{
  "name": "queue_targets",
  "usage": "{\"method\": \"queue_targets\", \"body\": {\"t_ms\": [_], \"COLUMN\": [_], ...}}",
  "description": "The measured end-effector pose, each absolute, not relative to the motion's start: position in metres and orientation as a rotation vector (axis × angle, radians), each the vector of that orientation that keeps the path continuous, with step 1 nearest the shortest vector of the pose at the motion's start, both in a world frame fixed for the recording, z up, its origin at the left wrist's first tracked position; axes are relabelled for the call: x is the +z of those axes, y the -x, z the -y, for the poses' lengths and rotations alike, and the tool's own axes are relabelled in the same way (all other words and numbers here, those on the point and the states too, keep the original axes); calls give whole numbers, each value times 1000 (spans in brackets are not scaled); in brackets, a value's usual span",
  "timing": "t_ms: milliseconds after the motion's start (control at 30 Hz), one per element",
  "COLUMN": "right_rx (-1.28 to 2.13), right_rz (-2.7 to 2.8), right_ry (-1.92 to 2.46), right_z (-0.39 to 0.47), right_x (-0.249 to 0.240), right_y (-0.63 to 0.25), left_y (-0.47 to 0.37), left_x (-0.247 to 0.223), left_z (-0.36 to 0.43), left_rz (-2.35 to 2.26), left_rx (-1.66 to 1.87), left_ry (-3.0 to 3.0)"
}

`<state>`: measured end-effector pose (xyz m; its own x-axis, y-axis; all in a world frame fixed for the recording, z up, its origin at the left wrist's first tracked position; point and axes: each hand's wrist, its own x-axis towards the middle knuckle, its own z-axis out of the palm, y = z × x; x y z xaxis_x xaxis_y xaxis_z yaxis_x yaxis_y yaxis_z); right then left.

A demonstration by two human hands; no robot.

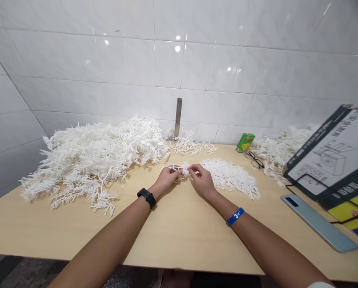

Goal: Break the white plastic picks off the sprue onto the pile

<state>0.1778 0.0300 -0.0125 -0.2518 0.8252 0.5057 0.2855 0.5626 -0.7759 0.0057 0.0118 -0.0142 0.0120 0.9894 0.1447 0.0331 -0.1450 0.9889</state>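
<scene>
In the head view, my left hand (166,179) is closed on a white branching plastic sprue (185,167), held low over the middle of the table. My right hand (204,182) pinches at the right side of the same sprue, fingertips together; any small bit between them is too small to make out. Just right of that hand lies a flat pile of short white plastic pieces (231,178). To the left rises a large heap of white branching sprues (103,156). Behind my hands is a smaller scatter of bare, thin white stems (191,146).
A metal bracket (178,118) stands against the tiled wall (113,60). Toward the right are a green box (245,143), eyeglasses (255,159), another white sprue heap (282,146), a printed carton (331,156) and a phone (319,224) on the wooden table (179,232).
</scene>
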Motion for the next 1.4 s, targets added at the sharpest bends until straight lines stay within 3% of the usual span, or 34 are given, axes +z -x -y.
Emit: {"method": "queue_targets", "body": {"t_ms": [1033, 1400], "right_rx": [434, 626], "right_rz": [1942, 1869], "right_ry": [744, 898], "right_z": [-29, -24], "right_x": [-16, -11], "right_y": [-175, -174], "left_y": [-10, -8], "left_x": [-14, -18], "left_z": [-9, -8], "left_rz": [-1080, -1052], "left_rx": [1283, 1281], "left_ry": [-1196, -1244]}}
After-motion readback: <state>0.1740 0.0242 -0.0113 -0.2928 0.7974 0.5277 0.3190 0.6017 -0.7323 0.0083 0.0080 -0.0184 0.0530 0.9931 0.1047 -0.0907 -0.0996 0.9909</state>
